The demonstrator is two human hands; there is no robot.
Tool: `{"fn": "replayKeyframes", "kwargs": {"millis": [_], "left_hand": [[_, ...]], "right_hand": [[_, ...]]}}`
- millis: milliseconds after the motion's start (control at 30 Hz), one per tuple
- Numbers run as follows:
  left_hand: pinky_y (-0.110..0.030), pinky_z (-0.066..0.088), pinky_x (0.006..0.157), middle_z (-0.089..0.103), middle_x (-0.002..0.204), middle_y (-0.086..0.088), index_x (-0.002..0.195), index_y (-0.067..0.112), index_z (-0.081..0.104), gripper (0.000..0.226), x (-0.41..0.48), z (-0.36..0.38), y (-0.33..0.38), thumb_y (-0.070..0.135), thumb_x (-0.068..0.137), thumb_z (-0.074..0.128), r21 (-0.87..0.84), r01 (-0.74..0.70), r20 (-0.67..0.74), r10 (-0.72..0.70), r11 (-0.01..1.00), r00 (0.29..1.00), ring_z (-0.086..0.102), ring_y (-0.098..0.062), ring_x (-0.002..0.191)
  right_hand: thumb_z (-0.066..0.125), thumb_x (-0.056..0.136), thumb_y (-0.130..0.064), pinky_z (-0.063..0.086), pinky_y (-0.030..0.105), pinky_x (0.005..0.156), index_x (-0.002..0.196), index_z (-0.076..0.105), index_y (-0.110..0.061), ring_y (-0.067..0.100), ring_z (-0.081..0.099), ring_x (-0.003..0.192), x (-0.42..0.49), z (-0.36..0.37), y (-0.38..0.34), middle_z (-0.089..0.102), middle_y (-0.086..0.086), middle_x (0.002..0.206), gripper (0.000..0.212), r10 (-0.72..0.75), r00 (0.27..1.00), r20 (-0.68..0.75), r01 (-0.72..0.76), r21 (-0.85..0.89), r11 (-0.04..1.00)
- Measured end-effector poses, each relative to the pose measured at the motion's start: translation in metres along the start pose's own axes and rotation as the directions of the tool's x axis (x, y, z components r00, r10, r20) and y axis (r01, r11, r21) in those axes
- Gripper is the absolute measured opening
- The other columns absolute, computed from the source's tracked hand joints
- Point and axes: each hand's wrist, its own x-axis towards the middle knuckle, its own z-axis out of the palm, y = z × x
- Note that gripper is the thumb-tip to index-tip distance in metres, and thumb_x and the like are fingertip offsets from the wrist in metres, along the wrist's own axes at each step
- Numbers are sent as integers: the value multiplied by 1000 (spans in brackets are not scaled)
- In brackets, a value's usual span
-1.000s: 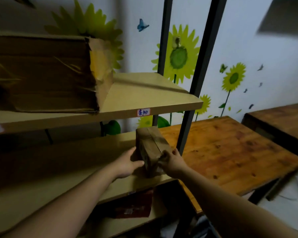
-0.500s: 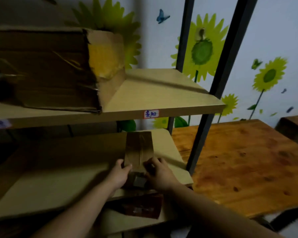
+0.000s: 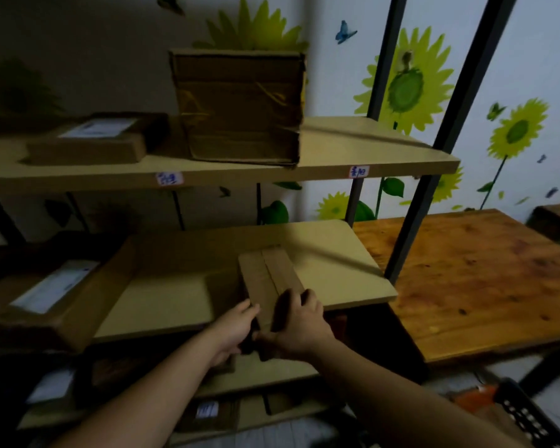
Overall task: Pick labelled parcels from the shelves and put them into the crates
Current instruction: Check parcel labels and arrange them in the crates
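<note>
A small brown cardboard parcel (image 3: 265,279) with a taped seam lies at the front edge of the middle shelf (image 3: 343,273). My left hand (image 3: 235,328) grips its left side and near end. My right hand (image 3: 299,324) holds its right side, fingers curled over the top. A dark crate (image 3: 527,415) shows at the bottom right corner, on the floor. No label shows on the parcel's top face.
The upper shelf (image 3: 385,156) carries a large taped box (image 3: 240,108) and a flat labelled parcel (image 3: 91,137). Another labelled parcel (image 3: 49,295) sits at the left of the middle shelf. More parcels lie on lower shelves. A wooden table (image 3: 479,279) stands right of the black uprights.
My view has swung left and back, showing more of the shelves. The small parcel has slid toward the shelf's front edge, with both hands still holding it.
</note>
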Motion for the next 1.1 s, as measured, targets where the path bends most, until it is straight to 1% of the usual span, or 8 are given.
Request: {"fn": "replayKeyframes", "kwargs": {"millis": [133,300,400,567,800,900,1033,1100], "left_hand": [[-38,39,91,34,150,-3,147,32,25,46,-22,-4,-11,38,102,28,-18,-13,21,13,1000,1000,38,-29,133],[-33,44,91,34,150,-4,151,26,14,59,-36,-4,-16,29,99,43,6,-45,-62,46,999,997,39,-23,132],[-43,39,103,35,149,-4,150,25,14,72,-40,-5,-12,39,93,54,-84,-18,-123,7,996,992,39,-27,132],[-56,35,101,57,125,-10,129,29,45,46,-55,1,4,46,88,55,-390,-13,62,41,921,997,51,-33,116],[-51,44,97,70,101,-13,104,18,62,19,-71,7,4,28,90,53,-485,-84,17,106,871,994,61,-31,102],[-35,56,75,74,90,-13,107,12,62,22,-75,0,6,14,90,49,-457,-109,47,146,883,988,70,-24,78],[-33,58,58,74,83,-11,107,17,61,20,-83,1,14,16,93,47,-476,-160,36,201,865,979,71,-22,67],[-37,59,66,74,87,-13,105,16,62,19,-88,-2,17,13,93,47,-480,-184,14,217,858,976,71,-24,72]], "right_hand": [[71,69,-63,33,49,113,149,10,-27,37,11,144,-20,3,-3,8,11,156,107,76,996,-55,-72,56,996],[74,68,-57,45,47,103,149,21,-27,34,33,132,-34,-20,13,27,8,144,101,107,989,-99,-54,434,899],[76,76,-43,52,45,94,149,24,-25,32,47,124,-40,-40,23,39,9,142,92,55,997,-58,6,739,674],[63,90,-28,54,40,79,138,39,-16,28,61,104,-54,-72,37,59,9,119,55,-112,989,102,-65,954,294],[59,92,-24,54,33,70,138,35,-22,26,61,103,-64,-78,41,59,9,120,52,-259,946,197,-96,930,355],[63,91,-27,56,32,61,143,27,-25,24,68,92,-55,-85,38,65,10,113,64,-209,973,100,-28,947,321],[66,88,-21,55,37,65,150,10,-36,25,71,85,-46,-79,35,69,12,105,85,-72,997,-9,27,966,258],[67,88,-20,55,35,59,148,16,-35,24,72,80,-46,-77,33,70,12,106,80,-65,998,-20,35,970,239]]}}
